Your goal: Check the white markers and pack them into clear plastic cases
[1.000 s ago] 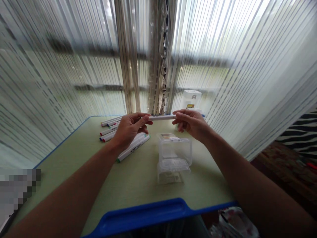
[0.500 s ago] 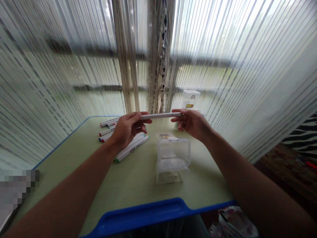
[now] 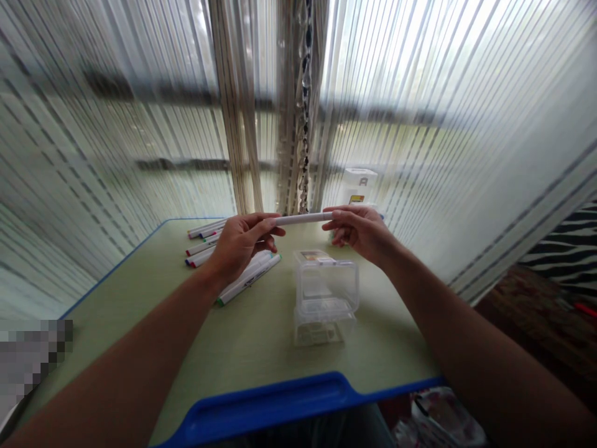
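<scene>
A white marker (image 3: 303,219) is held level in the air above the table, one end in each hand. My left hand (image 3: 246,238) pinches its left end between thumb and fingers. Thumb and forefinger of my right hand (image 3: 359,229) close on the other end, with the remaining fingers curled below. Both tips of the marker are hidden by the fingers. Several white markers with coloured ends (image 3: 252,280) lie on the table under and behind my left hand. Below my right hand a clear plastic case (image 3: 326,289) stands with its lid open.
The pale green table (image 3: 242,367) has a blue edge with a moulded tray (image 3: 275,401) at the front. Another clear container (image 3: 360,186) stands at the back behind my right hand. String curtains (image 3: 163,124) hang beyond the table. A plastic bag (image 3: 443,417) lies below at right.
My right fingers have moved inward over the marker's right end, which showed before and is now covered. The left hand grips slightly farther along the marker. The case and loose markers stay put.
</scene>
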`<state>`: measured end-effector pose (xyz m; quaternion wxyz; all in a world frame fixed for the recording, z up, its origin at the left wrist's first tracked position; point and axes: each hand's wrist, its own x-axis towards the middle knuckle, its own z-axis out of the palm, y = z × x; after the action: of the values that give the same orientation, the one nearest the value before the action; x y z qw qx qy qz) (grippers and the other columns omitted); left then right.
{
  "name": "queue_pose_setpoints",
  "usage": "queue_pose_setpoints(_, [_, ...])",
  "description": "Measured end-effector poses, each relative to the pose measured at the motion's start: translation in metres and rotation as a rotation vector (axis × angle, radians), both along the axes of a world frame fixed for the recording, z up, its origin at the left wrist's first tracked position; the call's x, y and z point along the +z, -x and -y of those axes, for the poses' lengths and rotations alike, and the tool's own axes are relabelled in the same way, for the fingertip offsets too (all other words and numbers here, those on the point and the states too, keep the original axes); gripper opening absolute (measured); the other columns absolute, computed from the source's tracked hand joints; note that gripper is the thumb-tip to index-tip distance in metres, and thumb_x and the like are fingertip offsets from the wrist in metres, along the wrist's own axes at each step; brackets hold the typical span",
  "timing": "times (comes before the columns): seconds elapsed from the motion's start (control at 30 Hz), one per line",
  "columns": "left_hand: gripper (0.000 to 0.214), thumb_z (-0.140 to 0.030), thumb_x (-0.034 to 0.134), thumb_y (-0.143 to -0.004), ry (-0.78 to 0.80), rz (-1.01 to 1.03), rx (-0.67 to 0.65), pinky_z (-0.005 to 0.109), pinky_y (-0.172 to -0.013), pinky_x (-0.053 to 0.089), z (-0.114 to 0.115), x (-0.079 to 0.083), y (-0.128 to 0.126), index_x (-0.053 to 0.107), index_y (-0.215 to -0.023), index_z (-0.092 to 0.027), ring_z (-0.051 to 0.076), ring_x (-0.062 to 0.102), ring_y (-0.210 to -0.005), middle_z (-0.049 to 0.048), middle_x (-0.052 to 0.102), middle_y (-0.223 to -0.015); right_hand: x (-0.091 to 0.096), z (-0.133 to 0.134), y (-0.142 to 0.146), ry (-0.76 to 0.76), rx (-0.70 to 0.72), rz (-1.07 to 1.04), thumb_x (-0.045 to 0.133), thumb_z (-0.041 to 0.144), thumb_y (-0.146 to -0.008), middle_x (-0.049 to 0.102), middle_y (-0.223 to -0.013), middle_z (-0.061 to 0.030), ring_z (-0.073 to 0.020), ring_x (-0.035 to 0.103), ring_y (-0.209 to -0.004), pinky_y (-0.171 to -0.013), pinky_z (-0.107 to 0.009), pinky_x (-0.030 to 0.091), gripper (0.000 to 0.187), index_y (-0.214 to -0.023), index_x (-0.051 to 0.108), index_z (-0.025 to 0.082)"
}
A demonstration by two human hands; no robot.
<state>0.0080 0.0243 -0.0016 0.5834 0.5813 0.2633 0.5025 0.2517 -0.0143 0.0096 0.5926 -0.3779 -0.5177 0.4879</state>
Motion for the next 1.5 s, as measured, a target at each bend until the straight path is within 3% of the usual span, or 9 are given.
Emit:
queue_pose_setpoints(0.3, [0.031,-0.029,0.085,-0.069,-0.091,-0.101,0.058,0.022,-0.050,0.051,0.002,-0.005,-0.003,0.073,-0.089,-0.009,0.009,0.060,-0.050,0.0039,0.070,-0.071,-0.007,-0.002,0.004,-0.086,-0.067,0.149,0.088,0.035,-0.067,0.072,-0.064,-0.0031,-0.0094,0.062,-0.043,-0.039,-0.019,0.048,0.030,-0.083,0.073,0.013])
queue_pose_setpoints(0.53, [0.027,-0.031,0.083,-0.072,-0.079,-0.097,0.035,0.022,-0.049,0.051,0.004,-0.006,-0.004,0.071,-0.084,-0.010,0.010,0.060,-0.049,0.0039,0.069,-0.068,-0.010,-0.004,0.005,-0.099,-0.052,0.156,0.087,0.039,-0.069,0.069,-0.060,-0.0011,-0.0090,0.060,-0.042,-0.038,-0.019,0.048,0.031,-0.074,0.068,0.015])
queue_pose_setpoints(0.67, [0.025,-0.029,0.078,-0.076,-0.034,-0.059,0.030,0.023,-0.050,0.052,0.004,-0.004,-0.004,0.072,-0.091,-0.009,0.010,0.061,-0.050,0.0053,0.071,-0.070,-0.011,-0.005,0.004,-0.084,-0.012,0.134,0.083,0.041,-0.074,0.071,-0.064,-0.0023,-0.0090,0.061,-0.043,-0.040,-0.019,0.049,0.030,-0.078,0.071,0.015])
queue_pose_setpoints(0.8, [0.026,-0.029,0.079,-0.076,-0.047,-0.053,0.039,0.023,-0.051,0.052,0.003,-0.004,-0.004,0.073,-0.092,-0.009,0.009,0.060,-0.048,0.0044,0.070,-0.072,-0.011,-0.005,0.004,-0.081,0.001,0.126,0.086,0.036,-0.069,0.072,-0.065,-0.0017,-0.0085,0.061,-0.044,-0.042,-0.020,0.051,0.029,-0.085,0.075,0.014])
queue_pose_setpoints(0.93, [0.031,-0.029,0.085,-0.069,-0.079,-0.073,0.060,0.023,-0.050,0.051,0.003,-0.005,-0.003,0.074,-0.091,-0.010,0.009,0.060,-0.050,0.0025,0.069,-0.069,-0.010,-0.005,0.005,-0.085,0.010,0.142,0.091,0.031,-0.062,0.070,-0.064,-0.0002,-0.0080,0.060,-0.044,-0.042,-0.020,0.050,0.033,-0.087,0.077,0.014])
queue_pose_setpoints(1.1, [0.034,-0.028,0.088,-0.065,-0.072,-0.069,0.050,0.023,-0.052,0.052,0.005,-0.005,-0.002,0.076,-0.091,-0.010,0.009,0.060,-0.053,0.0036,0.070,-0.071,-0.009,-0.005,0.005,-0.064,0.021,0.110,0.090,0.031,-0.063,0.070,-0.062,-0.0005,-0.0078,0.060,-0.044,-0.043,-0.019,0.050,0.030,-0.084,0.077,0.014])
queue_pose_setpoints(1.23, [0.030,-0.025,0.085,-0.069,-0.056,-0.050,0.037,0.023,-0.053,0.053,0.004,-0.004,-0.002,0.076,-0.093,-0.010,0.008,0.059,-0.053,0.0050,0.071,-0.073,-0.008,-0.003,0.004,-0.045,0.006,0.080,0.086,0.035,-0.070,0.070,-0.062,-0.0017,-0.0080,0.060,-0.043,-0.042,-0.019,0.050,0.025,-0.079,0.075,0.014])
queue_pose_setpoints(1.5, [0.027,-0.028,0.080,-0.076,-0.053,-0.031,0.034,0.024,-0.053,0.054,0.001,-0.004,-0.002,0.075,-0.094,-0.009,0.008,0.058,-0.051,0.0072,0.073,-0.076,-0.005,0.000,0.006,-0.035,0.006,0.087,0.090,0.029,-0.063,0.071,-0.064,-0.0003,-0.0074,0.059,-0.044,-0.042,-0.019,0.049,0.031,-0.087,0.077,0.014])
